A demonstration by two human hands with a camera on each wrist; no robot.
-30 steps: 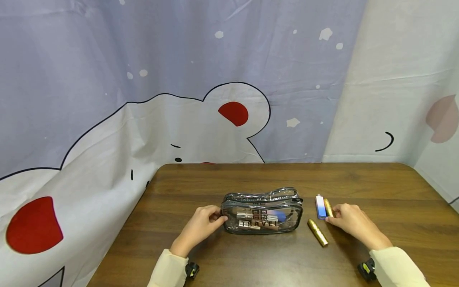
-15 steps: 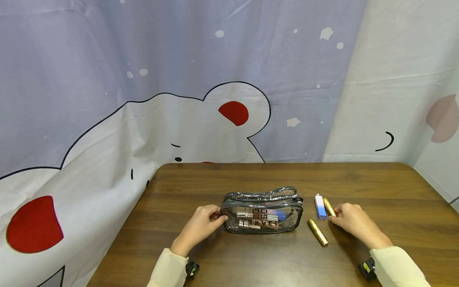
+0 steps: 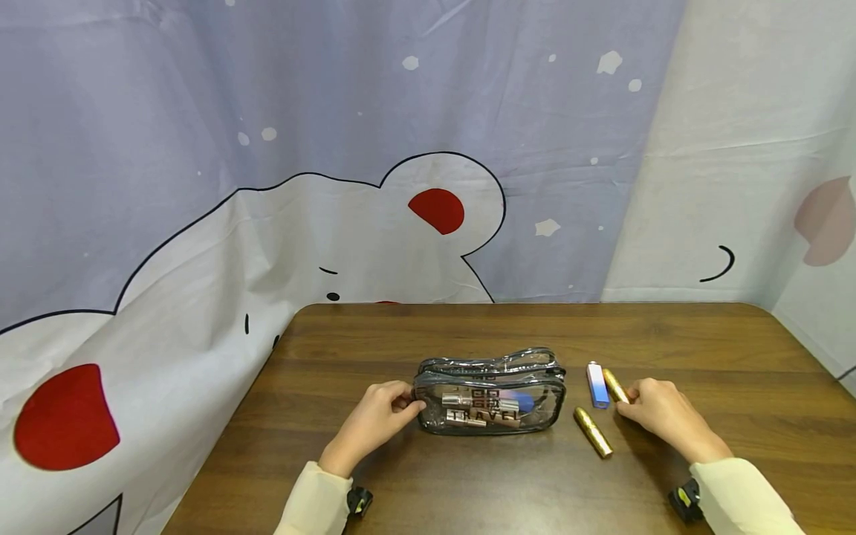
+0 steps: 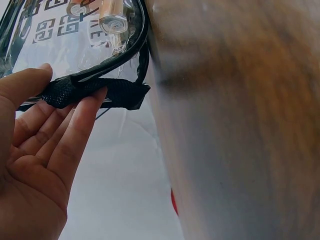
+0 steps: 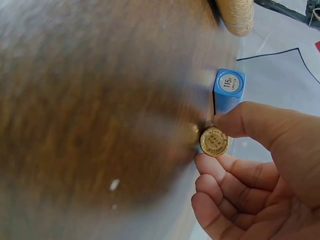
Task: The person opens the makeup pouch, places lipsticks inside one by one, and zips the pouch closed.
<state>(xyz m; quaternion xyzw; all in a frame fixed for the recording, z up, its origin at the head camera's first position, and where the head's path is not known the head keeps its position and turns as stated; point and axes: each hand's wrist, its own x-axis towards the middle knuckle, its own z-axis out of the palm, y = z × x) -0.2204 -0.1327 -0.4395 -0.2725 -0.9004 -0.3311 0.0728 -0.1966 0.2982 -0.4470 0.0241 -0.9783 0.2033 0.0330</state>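
While I'm pinching the left end of the clear pouch (image 3: 491, 383) with my left hand (image 3: 376, 417), my right hand (image 3: 663, 414) is grasping a gold tube (image 3: 613, 385) to the pouch's right. A blue-and-white tube (image 3: 598, 386) and a second gold tube (image 3: 592, 432) are lying nearer the pouch.

A pale cream fabric left sleeve (image 3: 310, 498) covers the person's left forearm and finishes in a plain edge near the wrist. Just right of the left sleeve shows a small, blocky black device (image 3: 360, 502) with a yellow-green mark. Well to the right of the left sleeve is the matching pale cream right sleeve (image 3: 744, 496); a second chunky black device (image 3: 685, 501), also marked yellow-green, shows between the two sleeves. The left grip (image 3: 374, 417) and right grip (image 3: 660, 410) are bare human hands.
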